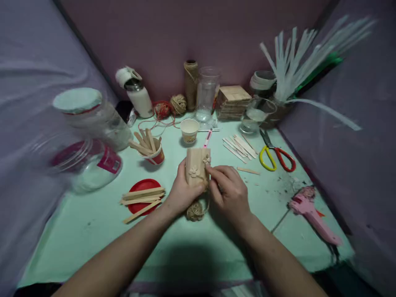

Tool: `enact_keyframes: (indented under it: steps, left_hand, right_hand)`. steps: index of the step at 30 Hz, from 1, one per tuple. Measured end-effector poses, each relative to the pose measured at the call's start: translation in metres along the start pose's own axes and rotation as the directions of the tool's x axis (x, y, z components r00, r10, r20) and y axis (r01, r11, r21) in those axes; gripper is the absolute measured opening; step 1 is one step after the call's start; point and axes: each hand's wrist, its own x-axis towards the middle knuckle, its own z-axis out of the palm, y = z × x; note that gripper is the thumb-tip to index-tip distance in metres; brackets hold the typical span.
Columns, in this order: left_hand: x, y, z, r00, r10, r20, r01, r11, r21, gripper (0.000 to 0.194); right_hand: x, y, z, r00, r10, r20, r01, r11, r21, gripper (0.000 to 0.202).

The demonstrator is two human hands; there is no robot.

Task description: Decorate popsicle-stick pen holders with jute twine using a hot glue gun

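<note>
A person's left hand point(181, 190) is gripping a flower-trimmed wooden craft piece point(194, 159) as the right hand point(231, 193) is reaching its fingertips to the flower point(206, 159) at the piece's right edge. A twine ball point(194, 211) is sitting on the piece's near side; a paper cup point(157, 157) is holding craft sticks point(145, 143) to its left, while scissors point(271, 146) and a pink glue gun point(315, 216) are lying to its right.

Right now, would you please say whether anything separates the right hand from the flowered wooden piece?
Nothing visible does: the right hand has its fingertips at the upper flower on the wooden piece in the left hand.
</note>
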Motion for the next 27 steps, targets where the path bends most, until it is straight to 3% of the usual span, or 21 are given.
enact_keyframes:
  steps: [8,13,19,27]
  left_hand:
    - [-0.002,0.011,-0.004,0.992,-0.121,0.04,0.125,0.983,-0.131,0.084]
    - [-0.004,0.018,-0.005,0.98,-0.188,0.063,0.198,0.949,-0.247,0.08]
    - [-0.006,0.025,-0.005,0.936,-0.314,0.157,0.35,0.872,-0.342,0.078]
    - [-0.007,0.03,-0.002,0.929,-0.338,0.151,0.37,0.842,-0.393,0.075]
  right_hand:
    - [0.008,0.006,-0.006,0.993,-0.054,0.101,0.059,0.998,-0.038,0.031]
    - [0.009,0.006,-0.006,0.991,-0.076,0.106,0.081,0.996,-0.045,0.033]
    - [0.007,0.008,-0.005,0.991,-0.077,0.105,0.086,0.993,-0.086,0.034]
    - [0.006,0.006,-0.002,0.993,-0.067,0.095,0.076,0.993,-0.093,0.034]
